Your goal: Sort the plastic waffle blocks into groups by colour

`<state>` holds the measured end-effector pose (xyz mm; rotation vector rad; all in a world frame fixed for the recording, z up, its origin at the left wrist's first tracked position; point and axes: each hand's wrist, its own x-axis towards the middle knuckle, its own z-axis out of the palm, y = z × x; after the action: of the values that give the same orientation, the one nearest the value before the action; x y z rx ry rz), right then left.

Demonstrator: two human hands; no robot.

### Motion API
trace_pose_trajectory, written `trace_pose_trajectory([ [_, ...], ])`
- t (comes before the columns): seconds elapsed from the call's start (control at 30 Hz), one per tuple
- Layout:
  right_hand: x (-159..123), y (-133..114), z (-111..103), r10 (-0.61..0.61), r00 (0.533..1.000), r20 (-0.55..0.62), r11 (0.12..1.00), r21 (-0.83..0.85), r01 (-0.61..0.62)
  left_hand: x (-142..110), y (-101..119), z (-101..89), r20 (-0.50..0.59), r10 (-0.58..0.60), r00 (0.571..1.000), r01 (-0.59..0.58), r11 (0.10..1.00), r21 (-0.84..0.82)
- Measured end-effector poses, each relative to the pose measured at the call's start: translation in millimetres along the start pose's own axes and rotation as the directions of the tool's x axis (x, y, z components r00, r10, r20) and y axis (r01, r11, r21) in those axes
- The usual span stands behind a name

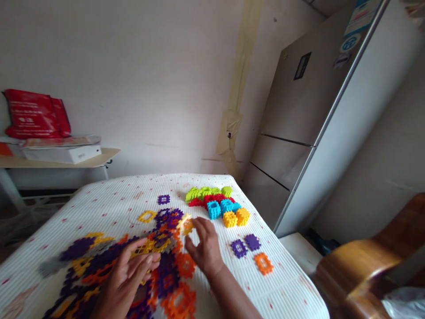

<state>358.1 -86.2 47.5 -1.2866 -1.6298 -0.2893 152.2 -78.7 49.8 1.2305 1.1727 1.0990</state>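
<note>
A yellow piece is pinched in the left hand's narrowed grip above the heap on the tabletop, and a paler piece is held between the right hand's thumb and fingers, left of the blue blocks.

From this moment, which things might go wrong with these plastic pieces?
The yellow piece at the right hand's fingertips may slip into the mixed pile; blur hides how firmly it is held. The blue stacks and yellow stack stand near that hand, so a bump could topple them. In the crowded pile, pieces might snag by their notched edges.
</note>
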Motion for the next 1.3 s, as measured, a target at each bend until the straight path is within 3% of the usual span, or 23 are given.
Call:
trace_pose_trajectory([
  [0.07, 7, 37, -17, 0.134, 0.988, -0.071, 0.979, -0.148, -0.143, 2, -3, -1.2, 0.004, -0.008, 1.000, 0.008, 1.000, 0.008],
  [0.17, 10, 85, -40, 0.314, 0.945, -0.089, 0.879, -0.347, -0.325, 7, -8, -2.3, -0.001, -0.028, 1.000, 0.028, 0.999, 0.016],
  [0.27, 7, 107, -52, 0.447, 0.891, -0.083, 0.776, -0.459, -0.432, 7, -6, -1.0, -0.015, -0.042, 0.999, 0.042, 0.999, 0.021],
  [0.47, 5, 104, -53, 0.558, 0.829, -0.026, 0.693, -0.535, -0.483, 3, 1, 0.3, -0.044, -0.068, 0.997, 0.068, 0.998, -0.001],
  [1.07, 6, 103, -49, 0.629, 0.777, 0.012, 0.644, -0.568, -0.512, 10, -17, -4.6, -0.013, 0.007, 1.000, -0.007, 1.000, 0.029],
  [1.17, 5, 104, -49, 0.621, 0.784, 0.010, 0.650, -0.566, -0.507, 8, -14, -4.7, 0.002, 0.010, 1.000, -0.010, 0.999, 0.030],
  [1.3, 4, 105, -48, 0.544, 0.839, -0.021, 0.703, -0.534, -0.469, 3, -5, -6.1, -0.038, 0.064, 0.997, -0.062, 0.997, 0.051],
])
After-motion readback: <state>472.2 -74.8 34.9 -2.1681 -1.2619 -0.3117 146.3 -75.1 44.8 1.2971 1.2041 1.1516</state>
